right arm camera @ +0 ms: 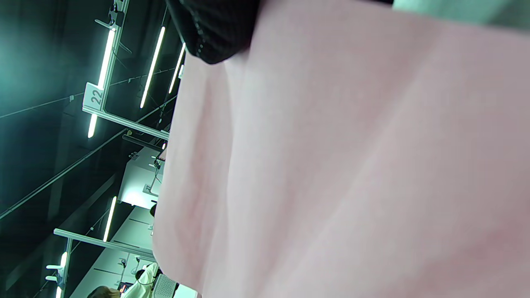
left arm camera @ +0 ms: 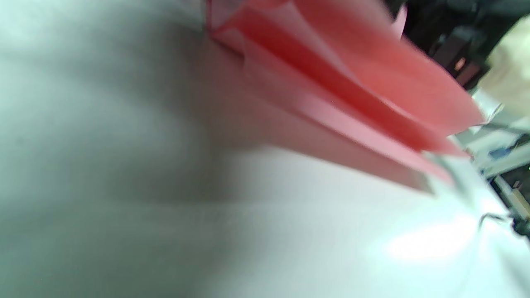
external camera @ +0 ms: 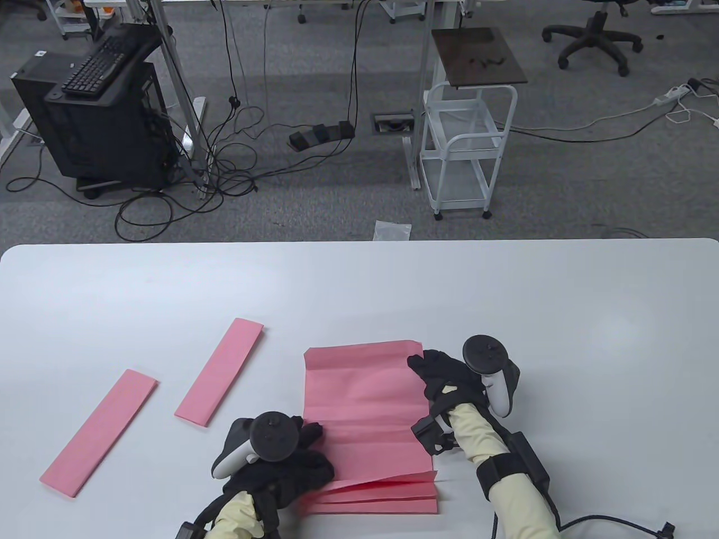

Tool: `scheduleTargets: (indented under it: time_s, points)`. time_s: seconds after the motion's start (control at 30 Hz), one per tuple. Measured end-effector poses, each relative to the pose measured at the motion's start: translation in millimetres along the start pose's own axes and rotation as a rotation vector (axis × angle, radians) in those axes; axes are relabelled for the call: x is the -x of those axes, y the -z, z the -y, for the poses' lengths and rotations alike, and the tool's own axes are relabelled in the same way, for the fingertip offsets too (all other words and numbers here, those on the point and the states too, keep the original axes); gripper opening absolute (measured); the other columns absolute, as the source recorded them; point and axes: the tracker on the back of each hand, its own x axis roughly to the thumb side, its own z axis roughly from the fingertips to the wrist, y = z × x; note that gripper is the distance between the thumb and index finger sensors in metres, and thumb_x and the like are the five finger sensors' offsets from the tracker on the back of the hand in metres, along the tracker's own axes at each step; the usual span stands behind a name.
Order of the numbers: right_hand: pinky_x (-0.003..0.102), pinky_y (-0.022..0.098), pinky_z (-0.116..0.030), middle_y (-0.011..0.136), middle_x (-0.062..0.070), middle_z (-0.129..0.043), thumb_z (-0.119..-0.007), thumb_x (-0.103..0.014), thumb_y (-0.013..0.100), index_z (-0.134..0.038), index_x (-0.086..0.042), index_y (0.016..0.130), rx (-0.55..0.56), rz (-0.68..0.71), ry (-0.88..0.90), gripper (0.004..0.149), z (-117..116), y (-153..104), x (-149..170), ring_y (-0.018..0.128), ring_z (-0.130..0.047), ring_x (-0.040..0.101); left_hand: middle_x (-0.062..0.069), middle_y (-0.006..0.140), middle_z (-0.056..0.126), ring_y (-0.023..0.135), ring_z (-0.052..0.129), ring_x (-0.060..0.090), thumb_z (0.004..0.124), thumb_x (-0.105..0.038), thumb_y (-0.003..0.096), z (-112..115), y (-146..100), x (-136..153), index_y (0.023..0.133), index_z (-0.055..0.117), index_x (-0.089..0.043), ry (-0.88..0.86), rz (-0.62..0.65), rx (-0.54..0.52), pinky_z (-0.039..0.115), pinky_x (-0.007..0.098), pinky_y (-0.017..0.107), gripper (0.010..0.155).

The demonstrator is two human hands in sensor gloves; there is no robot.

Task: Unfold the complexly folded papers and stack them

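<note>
Your right hand [external camera: 444, 379] pinches the far right edge of the half-opened pink paper [external camera: 365, 415]. Your left hand [external camera: 292, 466] lies on its near left folds; you cannot tell its finger shape. The paper sits on the smooth white table [external camera: 359, 292]. Two folded pink strips [external camera: 220, 379] lie left. Only the right wrist view shows ceiling lights [right arm camera: 151, 66].

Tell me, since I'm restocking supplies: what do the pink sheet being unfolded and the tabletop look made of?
The pink sheet looks like thin matte paper: it holds sharp creases, and its lower folds fan out in thin layers. The tabletop appears to be a smooth white laminate or plastic with a slight sheen; which one cannot be told.
</note>
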Motion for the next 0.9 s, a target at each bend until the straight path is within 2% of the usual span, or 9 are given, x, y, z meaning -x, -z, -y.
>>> scheduleTargets:
  time_s: [0.2,0.3,0.37,0.43,0.53,0.57,0.67,0.77,0.9]
  points:
    - [0.063,0.071,-0.020,0.079,0.011,-0.093,-0.073,-0.032,0.050,-0.081,-0.011,0.088,0.000,0.002,-0.058,0.044,-2.3,-1.0,-0.5,0.087,-0.074,0.039,0.002,0.110,-0.018,0.099,-0.018,0.037,0.071,-0.050,0.0556,17.9,14.5,1.0,0.111,0.008,-0.029,0.204,-0.123,0.077,-0.004,0.059,0.068,0.086]
    - [0.061,0.069,-0.006,0.115,0.007,-0.046,-0.069,-0.031,0.052,-0.044,-0.027,0.108,-0.019,0.014,-0.076,0.061,-3.0,-5.7,-4.4,0.107,-0.026,0.037,-0.003,0.106,-0.022,0.096,-0.023,0.031,0.067,-0.057,0.0536,22.5,16.9,6.9,0.106,0.001,-0.034,0.189,-0.146,0.089,-0.011,0.052,0.065,0.087]
    - [0.056,0.068,0.005,0.116,-0.002,-0.009,-0.068,-0.033,0.053,-0.018,-0.033,0.106,-0.004,0.083,-0.090,0.073,-3.8,-15.5,-13.7,0.105,0.002,0.026,-0.004,0.107,-0.022,0.097,-0.023,0.030,0.067,-0.057,0.0535,22.9,17.0,7.3,0.106,0.002,-0.034,0.187,-0.147,0.086,-0.011,0.052,0.065,0.088]
    - [0.053,0.067,0.009,0.114,-0.011,0.000,-0.069,-0.035,0.053,-0.013,-0.040,0.103,-0.008,0.230,-0.219,0.075,-9.6,-34.9,-26.3,0.103,0.009,0.019,-0.005,0.106,-0.023,0.096,-0.024,0.030,0.067,-0.058,0.0527,23.3,17.2,7.3,0.106,0.000,-0.035,0.191,-0.152,0.090,-0.012,0.051,0.064,0.089]
    - [0.054,0.069,0.005,0.119,-0.006,-0.026,-0.071,-0.039,0.051,-0.039,-0.034,0.108,-0.211,0.368,-0.474,0.066,-35.1,-66.8,-29.2,0.108,-0.005,0.020,-0.005,0.104,-0.026,0.095,-0.027,0.029,0.068,-0.063,0.0490,25.0,17.9,7.4,0.104,-0.003,-0.036,0.218,-0.162,0.107,-0.013,0.051,0.063,0.094]
    - [0.055,0.069,0.005,0.119,-0.001,-0.038,-0.072,-0.041,0.050,-0.050,-0.029,0.108,-0.394,0.356,-0.592,0.063,-51.4,-78.8,-23.2,0.110,-0.013,0.022,-0.005,0.103,-0.027,0.094,-0.027,0.029,0.068,-0.064,0.0478,25.6,18.2,7.7,0.104,-0.004,-0.036,0.221,-0.165,0.111,-0.014,0.051,0.063,0.096]
    - [0.052,0.065,0.013,0.116,-0.010,0.002,-0.069,-0.053,0.049,-0.021,-0.038,0.109,-0.739,0.228,-0.834,0.079,-87.6,-100.0,1.1,0.103,0.011,0.018,-0.007,0.101,-0.029,0.093,-0.029,0.027,0.068,-0.066,0.0448,26.4,19.0,8.8,0.102,-0.007,-0.037,0.233,-0.175,0.122,-0.015,0.050,0.062,0.099]
    - [0.050,0.066,0.012,0.112,-0.012,0.006,-0.068,-0.055,0.046,-0.014,-0.039,0.106,-0.747,0.233,-0.969,0.082,-106.3,-105.9,16.9,0.100,0.015,0.016,-0.010,0.101,-0.030,0.093,-0.030,0.024,0.068,-0.067,0.0421,26.6,18.6,10.6,0.101,-0.008,-0.040,0.237,-0.197,0.118,-0.016,0.048,0.063,0.099]
    - [0.048,0.066,0.013,0.112,-0.022,0.003,-0.066,-0.057,0.047,-0.016,-0.049,0.104,-0.735,0.162,-0.916,0.077,-82.5,-106.7,30.4,0.100,0.014,0.006,-0.011,0.101,-0.029,0.094,-0.029,0.022,0.068,-0.067,0.0412,26.3,17.7,10.1,0.100,-0.007,-0.042,0.234,-0.211,0.109,-0.015,0.047,0.064,0.099]
